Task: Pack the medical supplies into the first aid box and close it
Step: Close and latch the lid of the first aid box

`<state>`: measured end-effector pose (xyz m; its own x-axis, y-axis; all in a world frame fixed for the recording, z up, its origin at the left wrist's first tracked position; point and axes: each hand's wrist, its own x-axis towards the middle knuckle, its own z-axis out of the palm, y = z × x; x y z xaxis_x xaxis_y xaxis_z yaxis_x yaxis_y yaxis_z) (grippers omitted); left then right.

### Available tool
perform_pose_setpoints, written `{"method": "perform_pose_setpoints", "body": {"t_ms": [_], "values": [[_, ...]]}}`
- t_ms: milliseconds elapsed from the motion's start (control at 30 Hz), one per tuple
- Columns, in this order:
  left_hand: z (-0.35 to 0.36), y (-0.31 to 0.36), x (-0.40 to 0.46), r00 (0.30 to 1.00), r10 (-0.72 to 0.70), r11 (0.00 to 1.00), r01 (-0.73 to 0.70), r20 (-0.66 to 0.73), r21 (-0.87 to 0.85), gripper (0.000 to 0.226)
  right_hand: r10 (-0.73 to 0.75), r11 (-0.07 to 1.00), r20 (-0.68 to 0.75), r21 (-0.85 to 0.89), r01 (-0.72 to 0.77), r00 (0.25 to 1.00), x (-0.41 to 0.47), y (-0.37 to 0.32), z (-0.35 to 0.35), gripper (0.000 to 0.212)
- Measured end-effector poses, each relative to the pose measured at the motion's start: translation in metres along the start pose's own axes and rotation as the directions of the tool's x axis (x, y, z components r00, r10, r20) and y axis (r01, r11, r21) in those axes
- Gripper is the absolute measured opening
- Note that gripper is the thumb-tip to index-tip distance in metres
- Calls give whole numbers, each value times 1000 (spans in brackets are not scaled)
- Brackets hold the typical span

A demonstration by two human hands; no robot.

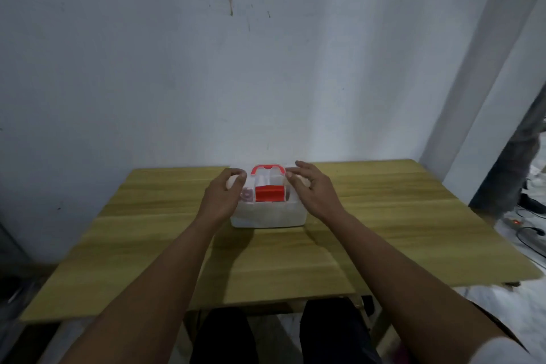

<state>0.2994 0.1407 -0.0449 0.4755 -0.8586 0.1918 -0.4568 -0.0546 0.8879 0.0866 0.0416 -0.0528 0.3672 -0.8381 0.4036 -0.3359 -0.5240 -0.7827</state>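
Left grip: the left hand (222, 195) is half curled, thumb and fingers apart, at the box's left upper edge; it seems to touch or pinch the clear lid's corner there, but blur hides whether it truly clamps anything.
Right grip: the right hand (310, 188) is more spread, fingers apart, fingertips at the lid's right edge, nothing enclosed.
Task's thing: the first aid box (268, 213), white and translucent, stands on the worktop (399, 233) between the two hands, long axis running left to right.
Lid and handle: the red handle (268, 169) sits at the far top, a red latch or part (269, 193) towards the near side; whether the lid is fully seated I cannot tell.
Contents: pale items show faintly through the left wall; none lies loose on the worktop.
Key relation: both hands flank the lid's ends equally near, so the press likely goes straight down.
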Motion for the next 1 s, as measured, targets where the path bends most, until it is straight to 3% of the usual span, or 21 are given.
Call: {"method": "perform_pose_setpoints", "body": {"t_ms": [67, 267, 433, 533, 800, 1000], "values": [[3, -5, -5, 1000, 28, 1000, -28, 3, 15, 29, 9, 998, -1, -67, -9, 1000, -8, 1, 5, 39], [5, -5, -16, 998, 40, 999, -40, 41, 1, 56, -7, 997, -64, -81, 2, 998, -21, 3, 10, 55], [6, -14, -16, 994, 80, 995, -85, 80, 60, 79, -76, 979, 21, -190, 78, 997, -29, 14, 8, 94], [8, -23, -18, 981, 172, 971, -184, 89, 154, 99, -135, 957, 31, -254, 138, 990, -28, 21, 8, 105], [16, -34, 5, 969, 235, 957, -244, 74, 159, 101, -159, 910, 147, -361, 203, 976, 7, 40, 4, 102], [29, -34, 53, 970, 231, 957, -241, 78, 161, 100, -145, 912, 139, -364, 187, 980, 50, 55, 11, 99]]}}
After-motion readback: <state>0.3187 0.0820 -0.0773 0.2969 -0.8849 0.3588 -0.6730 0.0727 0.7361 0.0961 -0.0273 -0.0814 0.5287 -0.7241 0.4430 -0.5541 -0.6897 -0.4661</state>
